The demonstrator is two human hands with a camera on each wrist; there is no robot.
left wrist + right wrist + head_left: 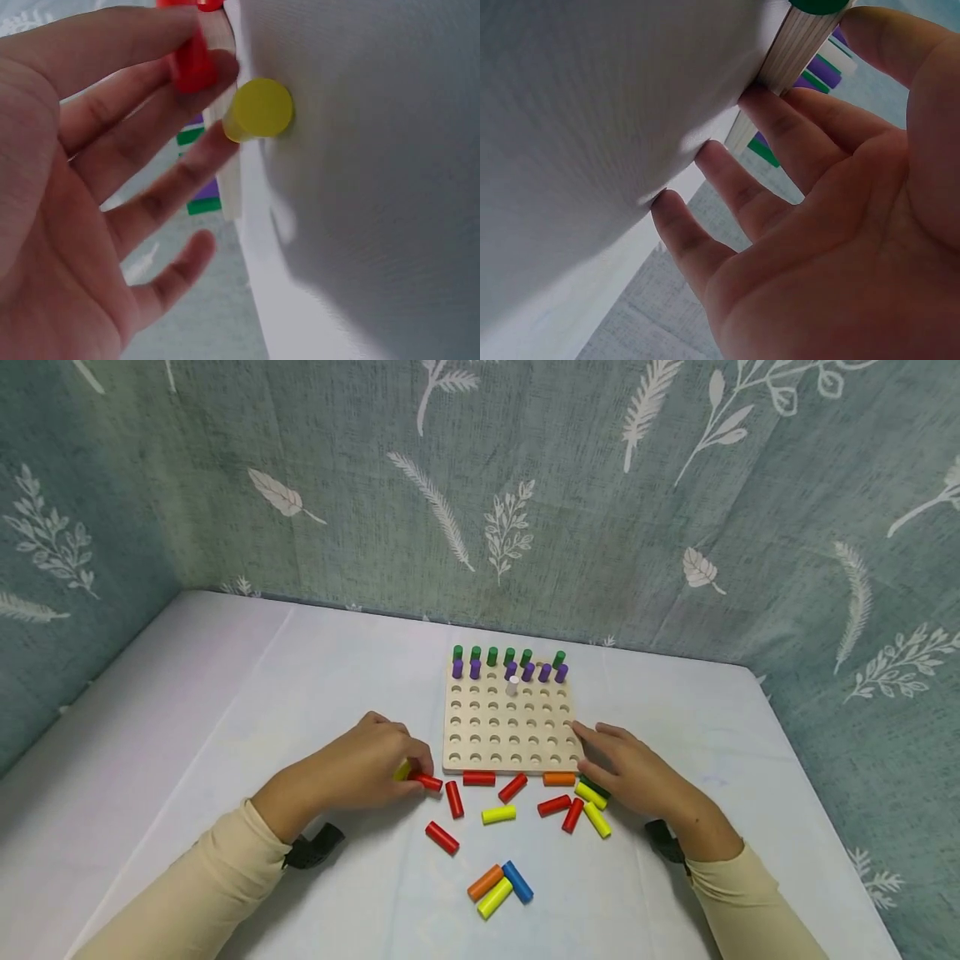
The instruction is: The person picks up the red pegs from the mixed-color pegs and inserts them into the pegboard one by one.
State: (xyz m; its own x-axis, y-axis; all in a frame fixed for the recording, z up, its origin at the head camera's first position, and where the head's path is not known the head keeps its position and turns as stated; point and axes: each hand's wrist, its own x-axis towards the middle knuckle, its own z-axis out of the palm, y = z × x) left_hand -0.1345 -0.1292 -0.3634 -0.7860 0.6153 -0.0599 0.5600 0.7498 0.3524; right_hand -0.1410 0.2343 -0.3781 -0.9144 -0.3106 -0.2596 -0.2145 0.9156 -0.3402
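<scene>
My left hand point(367, 766) is at the front left corner of the wooden pegboard point(503, 732). Its thumb and fingers pinch a red peg point(193, 66). A yellow peg point(264, 108) is by the ring finger in the left wrist view, on or close to the cloth. My right hand point(633, 770) lies along the board's right edge, fingers spread, some fingertips touching the tablecloth and the board's side. Near its thumb lies a dark green peg point(596, 786). Green pegs point(492, 656) and purple pegs point(528, 672) fill most of the two back rows; a white peg point(512, 686) stands in front.
Loose red pegs point(442, 838), yellow pegs point(498, 814) and an orange peg point(558, 779) lie before the board. Nearer me, a blue peg point(518, 882) lies with another orange and yellow one. A leaf-patterned curtain point(337, 543) hangs behind the white table point(225, 735).
</scene>
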